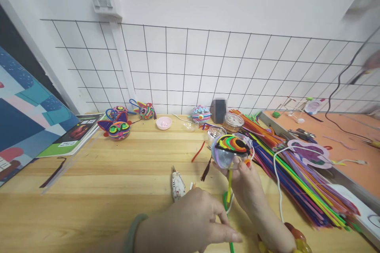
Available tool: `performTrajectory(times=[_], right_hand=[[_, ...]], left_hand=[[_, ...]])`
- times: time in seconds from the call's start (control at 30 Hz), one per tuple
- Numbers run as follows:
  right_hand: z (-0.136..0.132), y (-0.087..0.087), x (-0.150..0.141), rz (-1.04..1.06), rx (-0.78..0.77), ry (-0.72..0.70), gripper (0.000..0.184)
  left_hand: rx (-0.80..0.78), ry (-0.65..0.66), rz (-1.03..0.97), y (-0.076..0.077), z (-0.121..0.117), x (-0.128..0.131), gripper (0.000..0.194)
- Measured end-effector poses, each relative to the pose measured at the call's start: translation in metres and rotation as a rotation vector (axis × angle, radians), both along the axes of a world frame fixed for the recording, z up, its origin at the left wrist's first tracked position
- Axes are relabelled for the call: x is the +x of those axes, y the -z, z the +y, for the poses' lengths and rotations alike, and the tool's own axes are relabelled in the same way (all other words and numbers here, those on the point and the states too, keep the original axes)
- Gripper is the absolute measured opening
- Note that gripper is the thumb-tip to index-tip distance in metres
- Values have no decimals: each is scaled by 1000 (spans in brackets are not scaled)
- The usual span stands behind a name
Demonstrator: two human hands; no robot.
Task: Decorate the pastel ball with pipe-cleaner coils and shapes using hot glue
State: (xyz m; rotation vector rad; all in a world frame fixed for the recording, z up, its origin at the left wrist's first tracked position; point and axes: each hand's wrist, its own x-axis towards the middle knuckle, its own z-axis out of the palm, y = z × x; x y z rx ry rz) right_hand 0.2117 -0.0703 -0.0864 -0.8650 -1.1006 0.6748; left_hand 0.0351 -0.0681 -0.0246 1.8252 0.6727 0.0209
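Right hand (248, 184) grasps decorated ball (227, 159); left hand (191, 221) open; glue gun (177, 185) near it, a careless sweep could knock it.

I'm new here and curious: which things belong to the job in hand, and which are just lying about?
Probably in use:
decorated ball, held in the right hand
green strip, near the left hand
white tool
bundled strips

Apparently just lying about:
magazine
pink dish
dark tassel, far left
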Motion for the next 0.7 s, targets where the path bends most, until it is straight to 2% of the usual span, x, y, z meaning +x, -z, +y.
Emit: performTrajectory(times=[0.1,0.17,0.27,0.37,0.43,0.6,0.7], right_hand=[[-2,2,-2,-24,14,63,56],[-3,5,-1,-58,-1,162,62],[-4,10,1,-130,-15,302,66],[-5,11,1,-164,-19,353,69],[-6,11,-1,-167,-13,357,70],[-6,9,-8,-214,64,354,69],[-6,10,-11,-249,94,341,68]], left_hand=[[116,-2,-63,-2,-1,1,23],[208,-6,-118,-2,-2,0,23],[290,12,-172,-3,-2,-3,26],[353,-20,-207,-6,2,-8,27],[407,-107,-217,-8,9,-13,26],[575,-427,-185,-14,36,-21,19],[649,-522,-196,-15,48,-25,10]])
